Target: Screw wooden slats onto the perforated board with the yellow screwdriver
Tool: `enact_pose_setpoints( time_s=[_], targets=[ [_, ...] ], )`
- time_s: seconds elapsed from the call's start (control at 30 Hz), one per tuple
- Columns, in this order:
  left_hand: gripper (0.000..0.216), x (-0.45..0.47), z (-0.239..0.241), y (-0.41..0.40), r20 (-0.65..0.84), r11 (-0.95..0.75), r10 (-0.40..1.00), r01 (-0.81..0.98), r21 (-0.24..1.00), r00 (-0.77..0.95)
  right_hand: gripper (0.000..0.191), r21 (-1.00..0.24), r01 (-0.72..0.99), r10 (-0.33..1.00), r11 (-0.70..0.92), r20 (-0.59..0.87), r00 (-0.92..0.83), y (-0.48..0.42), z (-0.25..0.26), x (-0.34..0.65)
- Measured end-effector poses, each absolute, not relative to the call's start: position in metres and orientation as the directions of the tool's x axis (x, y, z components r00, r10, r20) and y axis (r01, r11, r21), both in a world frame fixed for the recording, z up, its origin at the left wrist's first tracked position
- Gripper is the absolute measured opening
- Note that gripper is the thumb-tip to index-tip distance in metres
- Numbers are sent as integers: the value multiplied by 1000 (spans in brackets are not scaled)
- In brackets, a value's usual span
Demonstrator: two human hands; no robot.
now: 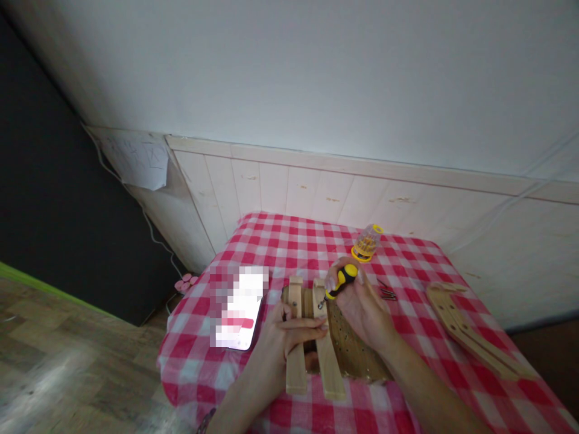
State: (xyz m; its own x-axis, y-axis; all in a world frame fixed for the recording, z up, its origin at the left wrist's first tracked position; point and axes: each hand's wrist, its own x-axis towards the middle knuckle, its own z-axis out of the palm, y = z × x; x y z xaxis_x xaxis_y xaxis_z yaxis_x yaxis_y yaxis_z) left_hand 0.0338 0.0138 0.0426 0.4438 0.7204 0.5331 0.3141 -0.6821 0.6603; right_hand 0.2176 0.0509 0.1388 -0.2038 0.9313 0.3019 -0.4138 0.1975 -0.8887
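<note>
My right hand (362,304) is closed round a yellow-and-black screwdriver (340,281), its tip pointing down-left at the top of a wooden slat (329,361). My left hand (289,337) lies across two parallel wooden slats (295,367), fingers pressed on them and on the perforated wooden board (350,346) beneath. The wooden assembly rests on a table with a red-and-white checked cloth (280,244).
A phone (239,307) with a lit screen lies left of the assembly. A clear bit holder with yellow rims (367,242) stands behind my right hand. Dark screws (388,293) lie to the right, and more wooden slats (465,331) near the right edge. A panelled wall is behind.
</note>
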Motion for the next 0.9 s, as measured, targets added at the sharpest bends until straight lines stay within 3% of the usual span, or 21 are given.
enact_pose_setpoints(
  time_s=[0.17, 0.3, 0.47, 0.57, 0.9],
  targets=[
    [34, 30, 58, 13, 540, -698, 700, 284, 658, 468, 26, -907, -284, 904, 309, 373, -207, 51, 127, 225],
    [33, 30, 62, 12, 505, -670, 725, 311, 674, 468, 27, -903, -276, 898, 328, 389, -207, 50, 128, 224],
    [36, 30, 59, 12, 514, -683, 716, 322, 656, 473, 41, -906, -390, 934, 164, 270, -233, 49, 142, 216],
    [33, 31, 58, 13, 486, -659, 737, 344, 669, 469, 40, -909, -400, 934, 116, 237, -266, 49, 144, 216],
    [35, 32, 54, 13, 445, -628, 754, 333, 703, 483, 38, -869, -401, 885, 291, 404, -233, 53, 121, 210]
  ],
)
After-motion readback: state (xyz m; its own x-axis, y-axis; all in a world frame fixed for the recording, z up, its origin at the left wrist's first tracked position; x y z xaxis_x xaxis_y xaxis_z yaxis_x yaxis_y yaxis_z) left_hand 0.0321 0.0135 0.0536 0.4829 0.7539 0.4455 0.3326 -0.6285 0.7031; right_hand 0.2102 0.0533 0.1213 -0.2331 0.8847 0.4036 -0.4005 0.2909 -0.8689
